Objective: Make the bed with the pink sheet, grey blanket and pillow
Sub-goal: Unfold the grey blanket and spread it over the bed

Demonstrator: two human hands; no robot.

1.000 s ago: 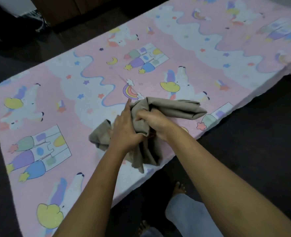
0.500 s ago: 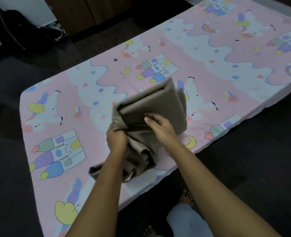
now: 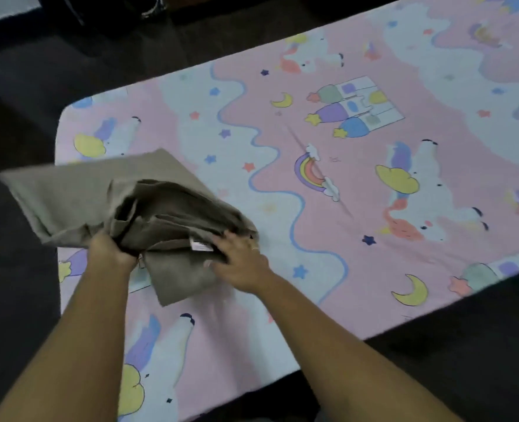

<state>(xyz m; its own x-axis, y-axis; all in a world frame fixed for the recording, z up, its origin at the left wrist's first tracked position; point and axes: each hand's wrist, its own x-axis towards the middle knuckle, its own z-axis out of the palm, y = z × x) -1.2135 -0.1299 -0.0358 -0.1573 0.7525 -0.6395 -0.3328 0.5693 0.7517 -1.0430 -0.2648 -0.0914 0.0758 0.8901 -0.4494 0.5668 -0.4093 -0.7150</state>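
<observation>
Grey blanket (image 3: 78,199), part-folded and bunched, lies on the pink sheet (image 3: 374,269) at the near-left end of the bed, one flap lifted out past the bed's left edge. Left hand (image 3: 110,252): fingers clenched round a fold at the bundle's near side. Right hand (image 3: 240,260): fingers over the top layers beside a small white label (image 3: 202,245), thumb beneath, grasping; blurred.
</observation>
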